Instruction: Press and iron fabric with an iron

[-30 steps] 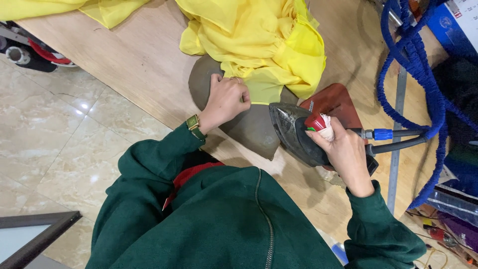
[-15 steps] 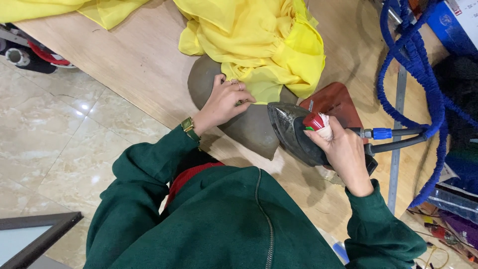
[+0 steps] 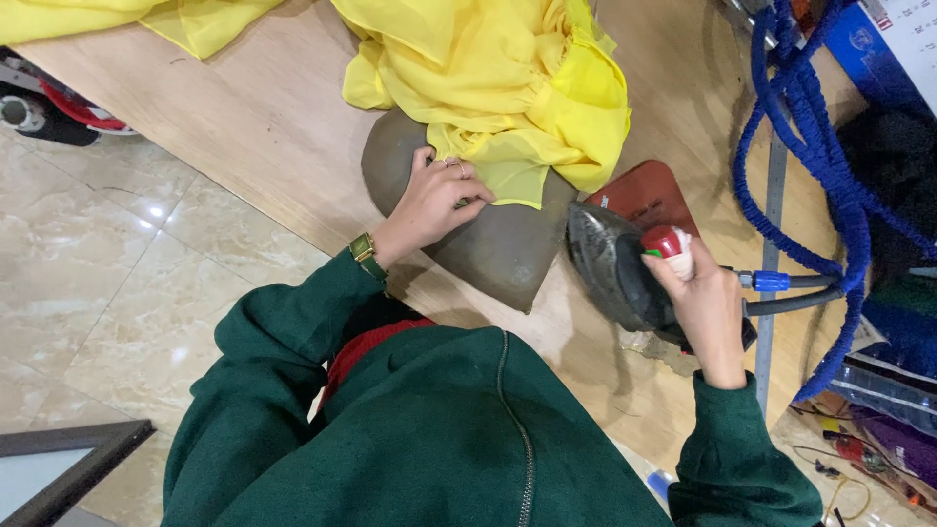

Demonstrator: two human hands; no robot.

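The left hand (image 3: 434,200), palm down with fingers bent and pressing at their tips, reaches forward on a bent, green-sleeved arm with a watch at the wrist, while the right hand (image 3: 698,298) is curled closed in a grip, thumb on top, its forearm stretched forward.

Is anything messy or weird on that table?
A little. The yellow fabric lies bunched in a rumpled heap, only its edge flat on the brown pad under the left hand. The blue hose droops in tangled loops beside the iron that the right hand grips.
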